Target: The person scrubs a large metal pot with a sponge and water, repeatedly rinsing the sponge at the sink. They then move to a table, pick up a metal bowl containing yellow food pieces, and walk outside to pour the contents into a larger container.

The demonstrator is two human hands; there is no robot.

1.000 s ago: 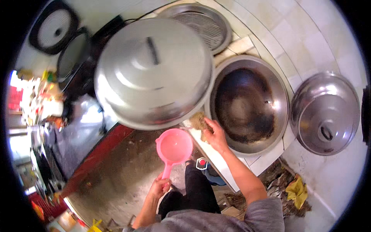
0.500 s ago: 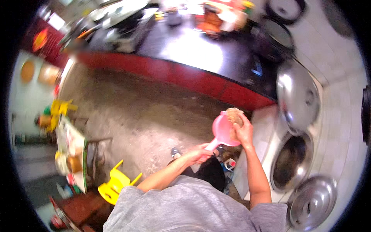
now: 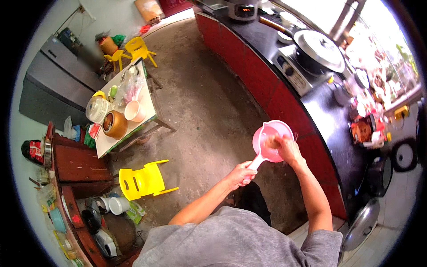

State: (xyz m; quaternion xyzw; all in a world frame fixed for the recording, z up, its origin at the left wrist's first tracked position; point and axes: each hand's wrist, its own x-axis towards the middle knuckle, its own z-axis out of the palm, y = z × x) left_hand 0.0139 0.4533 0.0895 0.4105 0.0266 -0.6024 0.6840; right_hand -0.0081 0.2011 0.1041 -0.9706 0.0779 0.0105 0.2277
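Note:
A pink plastic water dipper (image 3: 259, 139) is held out in front of my body, with its bowl facing up. My left hand (image 3: 241, 174) is closed round the dipper's handle. Over the bowl's right rim reaches my right hand (image 3: 289, 150), its fingers down inside. They grip a tan, fibrous scrubbing pad (image 3: 269, 142), partly covered by the fingers and slightly blurred. Whether there is water in the bowl I cannot tell.
A black counter (image 3: 316, 113) with red sides curves along the right, bearing a lidded wok (image 3: 318, 46) on a stove. To the left stand a yellow chair (image 3: 144, 181) and a cluttered table (image 3: 106, 144). A wooden cabinet (image 3: 80, 162) is at far left.
My view and body have turned left, bringing the table, chair and stove more fully into sight. The pad has gone from the dipper's rim down into its bowl.

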